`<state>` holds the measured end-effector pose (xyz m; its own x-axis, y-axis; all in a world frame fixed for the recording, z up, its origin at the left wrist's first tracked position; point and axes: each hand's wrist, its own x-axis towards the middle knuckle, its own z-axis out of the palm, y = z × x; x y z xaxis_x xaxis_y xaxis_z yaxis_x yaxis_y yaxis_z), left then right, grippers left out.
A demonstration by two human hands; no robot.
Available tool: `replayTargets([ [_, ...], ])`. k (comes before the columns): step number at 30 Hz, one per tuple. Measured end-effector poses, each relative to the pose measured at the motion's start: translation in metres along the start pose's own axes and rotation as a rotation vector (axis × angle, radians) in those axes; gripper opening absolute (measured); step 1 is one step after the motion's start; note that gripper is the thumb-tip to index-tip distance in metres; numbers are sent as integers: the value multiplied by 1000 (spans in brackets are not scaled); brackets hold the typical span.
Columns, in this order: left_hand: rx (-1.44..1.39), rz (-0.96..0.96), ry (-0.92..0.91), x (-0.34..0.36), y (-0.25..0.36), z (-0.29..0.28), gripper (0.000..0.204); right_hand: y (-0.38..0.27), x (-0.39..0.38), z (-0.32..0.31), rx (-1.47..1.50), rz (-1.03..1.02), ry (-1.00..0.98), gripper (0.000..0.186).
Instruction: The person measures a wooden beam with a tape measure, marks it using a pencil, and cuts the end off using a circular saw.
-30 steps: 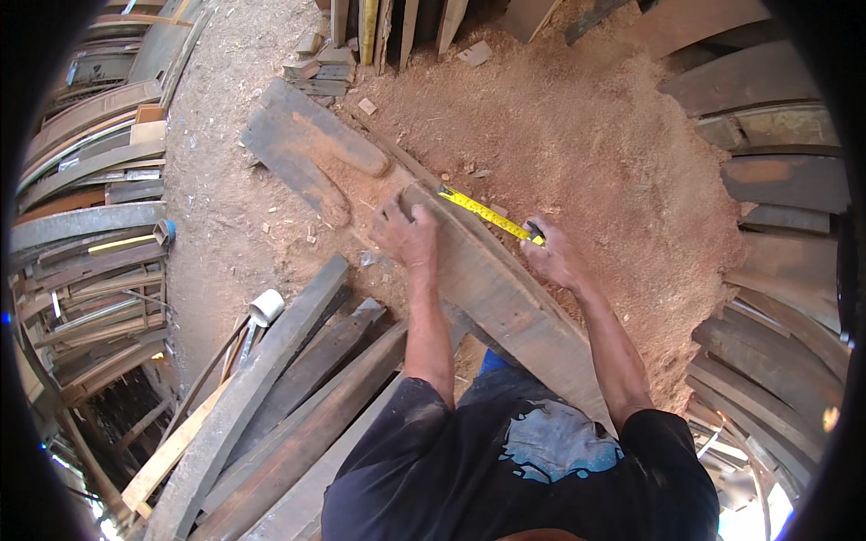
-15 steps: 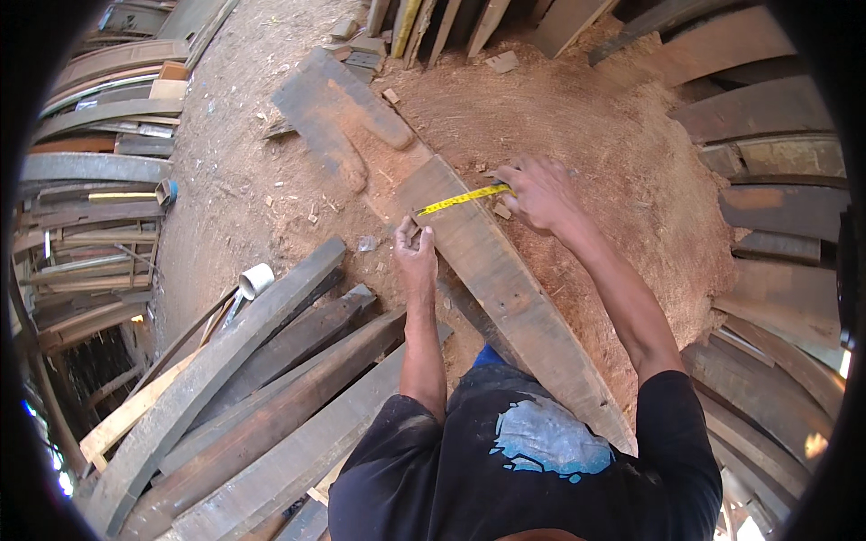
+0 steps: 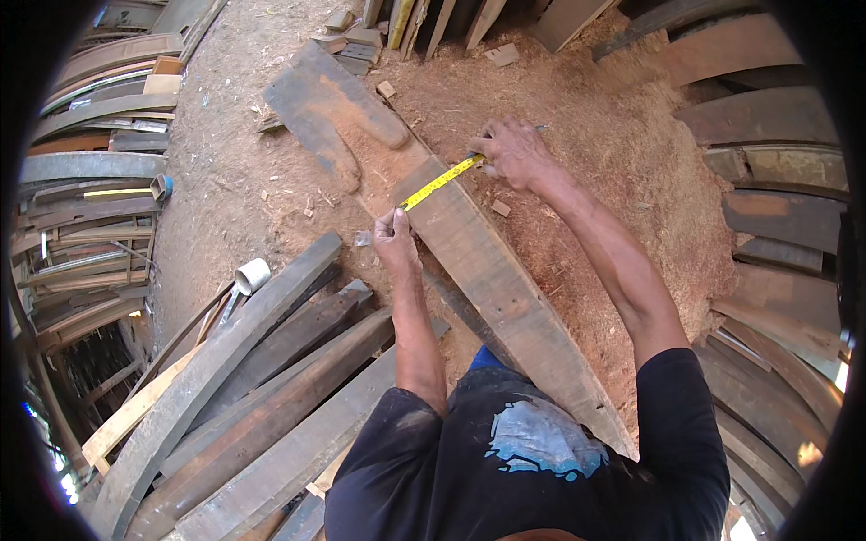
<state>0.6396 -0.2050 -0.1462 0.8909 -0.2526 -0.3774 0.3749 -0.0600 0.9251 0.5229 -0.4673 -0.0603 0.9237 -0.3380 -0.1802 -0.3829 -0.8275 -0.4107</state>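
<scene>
A long brown wooden plank runs slantwise from my body toward the far left. Across its far end stretches a yellow tape measure blade. At the plank's left edge my left hand pinches the blade's tip between thumb and fingers. My right hand is closed around the tape measure's body just past the right edge; the fingers hide most of it. A thin bluish stick, its kind unclear, pokes out beyond that hand. Beyond the blade, a grey, sawdust-strewn board continues the line of the plank.
Dark timber beams lie piled at the lower left, with a white cup-like cylinder by them. Stacked boards line the left side, and more planks the right. Sawdust and wood chips cover the ground.
My right hand has shifted left and slightly away, closer to the plank's edge. The blade now slants more steeply, and my left hand has moved slightly left, pinching its tip.
</scene>
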Motion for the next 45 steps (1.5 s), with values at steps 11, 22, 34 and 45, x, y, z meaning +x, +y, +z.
replayTargets([
  [11, 93, 81, -35, -3, 8, 1, 10, 9, 6, -2, 48, -1, -40, 38],
  [22, 277, 112, -8, 0, 7, -2, 11, -4, 0, -9, 53, 101, -111, 31],
  [34, 476, 43, -188, -45, 1, 5, 46, -15, -146, 44, 806, 553, -66, 35],
  [45, 1328, 916, -832, -153, 56, 41, 73, -14, -239, 47, 991, 467, 113, 43],
])
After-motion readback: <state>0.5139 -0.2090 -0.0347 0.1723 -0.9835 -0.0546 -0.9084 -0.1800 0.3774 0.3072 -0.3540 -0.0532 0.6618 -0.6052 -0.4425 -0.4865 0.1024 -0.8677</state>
